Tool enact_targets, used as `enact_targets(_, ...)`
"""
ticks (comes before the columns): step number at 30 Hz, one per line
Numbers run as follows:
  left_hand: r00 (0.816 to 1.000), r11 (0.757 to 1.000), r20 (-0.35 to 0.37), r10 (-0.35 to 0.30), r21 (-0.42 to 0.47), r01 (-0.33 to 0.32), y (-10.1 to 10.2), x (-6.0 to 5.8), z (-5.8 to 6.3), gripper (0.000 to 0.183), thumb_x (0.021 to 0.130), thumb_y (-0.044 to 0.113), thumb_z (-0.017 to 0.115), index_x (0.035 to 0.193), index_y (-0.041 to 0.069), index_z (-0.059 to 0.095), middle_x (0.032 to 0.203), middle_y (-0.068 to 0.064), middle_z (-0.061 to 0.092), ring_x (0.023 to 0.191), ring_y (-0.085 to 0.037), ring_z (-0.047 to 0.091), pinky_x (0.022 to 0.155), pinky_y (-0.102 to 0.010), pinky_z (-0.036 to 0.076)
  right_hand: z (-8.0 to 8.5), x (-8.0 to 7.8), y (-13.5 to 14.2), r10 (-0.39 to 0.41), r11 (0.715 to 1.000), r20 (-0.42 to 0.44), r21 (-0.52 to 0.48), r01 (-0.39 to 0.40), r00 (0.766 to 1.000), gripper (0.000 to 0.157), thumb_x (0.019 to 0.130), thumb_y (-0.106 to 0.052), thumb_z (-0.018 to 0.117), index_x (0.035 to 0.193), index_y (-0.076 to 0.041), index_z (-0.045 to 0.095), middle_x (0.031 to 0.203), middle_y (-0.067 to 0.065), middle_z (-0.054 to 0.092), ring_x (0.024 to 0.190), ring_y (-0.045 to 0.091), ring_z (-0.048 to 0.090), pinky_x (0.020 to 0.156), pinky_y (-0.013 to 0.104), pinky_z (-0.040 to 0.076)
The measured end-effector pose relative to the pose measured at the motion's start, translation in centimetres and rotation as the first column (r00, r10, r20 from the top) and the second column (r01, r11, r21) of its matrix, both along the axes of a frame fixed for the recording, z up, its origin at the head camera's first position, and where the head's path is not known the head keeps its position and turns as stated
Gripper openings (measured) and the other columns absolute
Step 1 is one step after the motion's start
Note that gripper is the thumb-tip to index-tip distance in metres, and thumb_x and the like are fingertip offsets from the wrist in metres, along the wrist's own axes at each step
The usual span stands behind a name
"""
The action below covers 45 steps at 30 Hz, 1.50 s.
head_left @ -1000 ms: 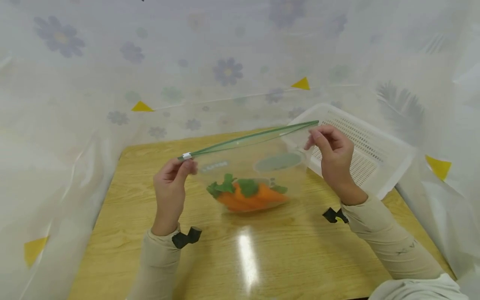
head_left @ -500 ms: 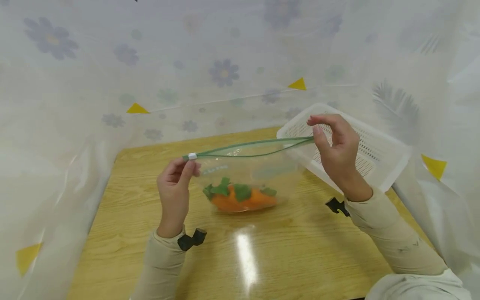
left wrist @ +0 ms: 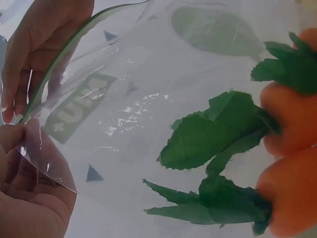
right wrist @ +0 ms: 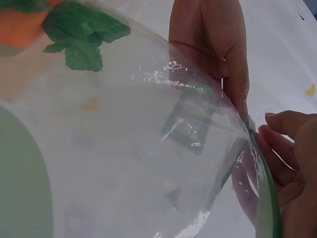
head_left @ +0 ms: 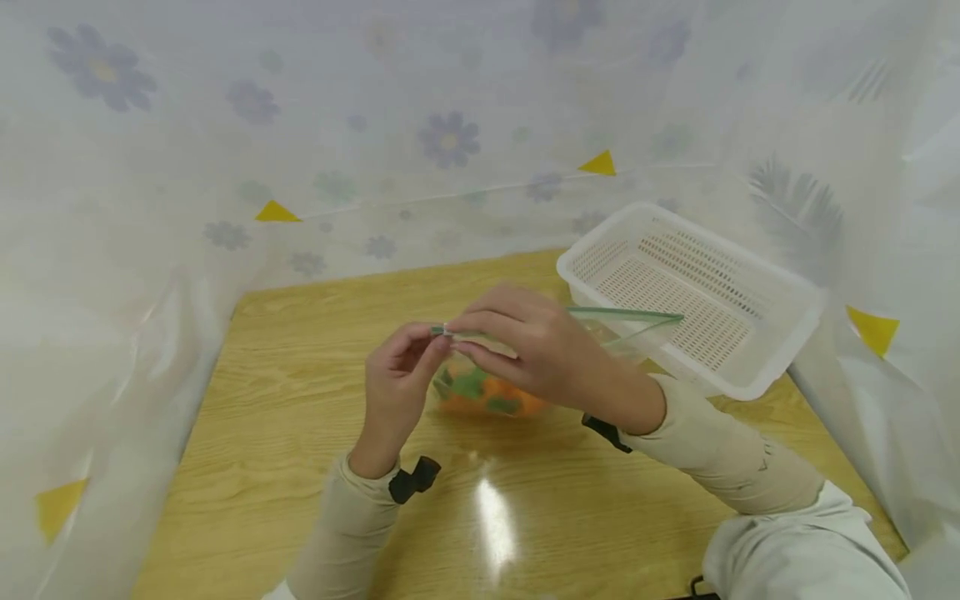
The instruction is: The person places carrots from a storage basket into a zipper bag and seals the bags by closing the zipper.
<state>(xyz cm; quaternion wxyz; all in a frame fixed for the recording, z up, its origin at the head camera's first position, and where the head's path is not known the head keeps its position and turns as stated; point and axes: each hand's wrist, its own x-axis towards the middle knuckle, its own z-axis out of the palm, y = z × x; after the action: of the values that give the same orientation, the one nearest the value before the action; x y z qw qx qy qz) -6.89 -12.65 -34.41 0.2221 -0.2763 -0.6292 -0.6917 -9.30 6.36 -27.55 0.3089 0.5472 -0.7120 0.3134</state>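
Observation:
A clear zip bag (left wrist: 133, 148) with a green zip strip (head_left: 630, 315) holds several orange carrots (left wrist: 292, 198) with green leafy tops (left wrist: 213, 134). In the head view it hangs over the table, partly behind the right hand. My left hand (head_left: 393, 383) pinches the bag's left corner between thumb and fingers. My right hand (head_left: 551, 354) reaches across to that same corner, its fingertips at the small white slider (right wrist: 251, 123). In the right wrist view a narrow gap shows between the right hand's nearest fingertip and the slider. Toward the right, the bag's mouth gapes slightly.
A white perforated plastic basket (head_left: 787, 371) stands at the back right of the wooden table (head_left: 300, 375), behind the bag's right end. A pale flowered sheet (head_left: 450, 200) with yellow triangular markers (head_left: 277, 212) surrounds the table. Light glares off the tabletop.
My right hand has let go of the bag's right corner and moved left to the slider. The left hand, still pinching its corner, has shifted slightly right.

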Motion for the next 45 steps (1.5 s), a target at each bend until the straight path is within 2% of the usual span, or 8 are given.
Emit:
enact_targets(5,0.999,1.0,-0.031,-0.018,-0.007,0.017,0.2,0.1,-0.4,0.016,0.089,0.003,0.06,0.098,-0.011,0.061,0.092,-0.01,0.066,0.081,-0.019,0.064,0.072,-0.03,0.056,-0.3,0.0,-0.3,-0.015,0.999,0.03,0.031,0.014,0.999,0.017,0.085,-0.011,0.068,0.101,-0.004,0.068,0.096,0.005,0.063,0.087,0.016,0.059,0.076,0.023,0.05)
enact_targets(11,0.996,0.999,-0.077,-0.037,0.004,0.037,0.3,0.1,-0.7,0.014,0.089,0.001,0.058,0.097,-0.01,0.062,0.092,-0.01,0.066,0.082,-0.019,0.065,0.072,-0.031,0.056,-0.5,0.1,-0.4,0.002,0.998,0.091,0.062,-0.007,0.996,0.018,0.085,-0.008,0.068,0.103,-0.004,0.067,0.097,0.003,0.064,0.088,0.014,0.059,0.077,0.021,0.05)
enact_targets(23,0.992,0.999,-0.119,-0.039,-0.008,0.039,0.4,0.2,-0.9,0.015,0.09,0.003,0.058,0.094,-0.012,0.06,0.091,-0.009,0.066,0.08,-0.02,0.065,0.072,-0.03,0.056,-0.8,0.1,0.0,0.048,0.997,0.101,0.051,-0.054,0.994,0.015,0.087,-0.006,0.065,0.102,-0.004,0.066,0.096,0.003,0.063,0.086,0.012,0.059,0.073,0.019,0.05)
enact_targets(28,0.992,1.0,-0.123,-0.031,-0.01,0.03,0.4,0.2,-1.0,0.015,0.09,0.002,0.057,0.094,-0.013,0.06,0.09,-0.011,0.066,0.081,-0.019,0.064,0.073,-0.03,0.056,-1.0,0.0,0.4,0.038,0.997,0.104,0.058,-0.044,0.994,0.015,0.087,-0.008,0.065,0.102,-0.004,0.066,0.097,0.003,0.064,0.086,0.012,0.059,0.072,0.02,0.05)
enact_targets(36,0.993,0.998,-0.099,0.057,-0.026,-0.06,-0.1,0.3,-1.0,0.012,0.088,-0.003,0.057,0.096,-0.011,0.062,0.087,-0.01,0.066,0.077,-0.019,0.063,0.07,-0.028,0.055,-1.0,-0.1,1.6,0.012,0.998,0.119,0.059,-0.019,0.993,0.013,0.087,-0.009,0.066,0.1,-0.005,0.067,0.097,0.001,0.064,0.086,0.01,0.059,0.07,0.019,0.05)
enact_targets(40,0.989,0.992,-0.095,0.115,-0.032,-0.119,-0.7,0.3,-1.0,0.012,0.088,-0.006,0.057,0.097,-0.01,0.063,0.087,-0.008,0.068,0.076,-0.017,0.063,0.069,-0.027,0.055,-0.9,-0.2,2.3,0.011,0.998,0.122,0.063,-0.018,0.993,0.014,0.085,-0.006,0.067,0.099,-0.004,0.066,0.096,0.002,0.063,0.085,0.011,0.06,0.067,0.02,0.051)
enact_targets(45,0.982,0.985,-0.084,0.169,-0.026,-0.171,-1.5,0.1,-0.9,0.012,0.088,-0.008,0.056,0.097,-0.009,0.064,0.086,-0.007,0.069,0.076,-0.017,0.064,0.069,-0.028,0.055,-0.6,-0.5,3.7,-0.028,0.996,0.114,0.093,0.017,0.993,0.017,0.082,-0.004,0.07,0.098,-0.006,0.066,0.096,0.0,0.063,0.083,0.01,0.059,0.063,0.021,0.049)
